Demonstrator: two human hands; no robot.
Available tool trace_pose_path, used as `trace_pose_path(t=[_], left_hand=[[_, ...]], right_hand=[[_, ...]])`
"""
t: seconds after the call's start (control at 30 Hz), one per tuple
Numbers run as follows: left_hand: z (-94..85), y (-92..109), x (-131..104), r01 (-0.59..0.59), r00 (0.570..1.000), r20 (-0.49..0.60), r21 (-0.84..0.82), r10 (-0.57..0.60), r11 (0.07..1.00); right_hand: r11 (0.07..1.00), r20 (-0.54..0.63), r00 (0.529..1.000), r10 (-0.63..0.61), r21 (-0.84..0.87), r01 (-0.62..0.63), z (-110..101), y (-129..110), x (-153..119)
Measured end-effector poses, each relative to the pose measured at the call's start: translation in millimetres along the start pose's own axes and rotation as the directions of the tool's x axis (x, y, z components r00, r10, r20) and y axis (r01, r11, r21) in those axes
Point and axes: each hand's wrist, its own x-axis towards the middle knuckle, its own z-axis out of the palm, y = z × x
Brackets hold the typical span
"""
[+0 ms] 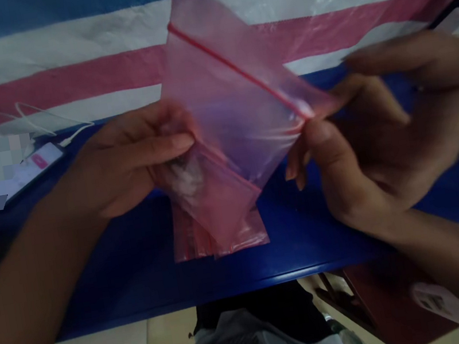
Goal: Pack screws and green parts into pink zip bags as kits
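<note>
A pink see-through zip bag with a red zip strip is stretched at a tilt between my hands, above the blue table. On its left, my left hand pinches it with thumb and fingers, together with a smaller pink zip bag that overlaps its lower part. Something whitish shows through the smaller bag, too blurred to name. My right hand pinches the large bag's right corner by the zip end between thumb and index finger; its other fingers are spread. Beneath them, several pink bags lie on the table.
The blue table has its front edge just before my lap. A phone with a white cable lies at the left, beside a blurred-out patch. Striped plastic sheeting hangs behind. A dark red stool or box stands below right.
</note>
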Motion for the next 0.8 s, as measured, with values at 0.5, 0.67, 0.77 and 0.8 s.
trace_pose_path(t=[0.5,0.67,0.77,0.8], left_hand=[[-2.6,-12,-18,-0.193,0.951,-0.233,0.063,0.202,0.979],[-2.9,-36,-23,-0.289,0.886,-0.32,0.185,0.335,0.939],[-2.1,-43,-27,-0.274,0.873,-0.323,0.295,0.365,0.915],[-2.2,-43,-27,-0.283,0.866,-0.322,0.316,0.383,0.905]], right_hand=[[0.92,0.139,0.953,0.268,0.258,-0.296,1,1,6],[0.978,0.124,0.975,0.185,0.078,-0.196,-1,-3,11],[0.99,0.014,0.996,0.092,-0.109,-0.089,-4,-7,15],[0.99,-0.011,0.998,0.068,-0.122,-0.069,-5,-8,16]])
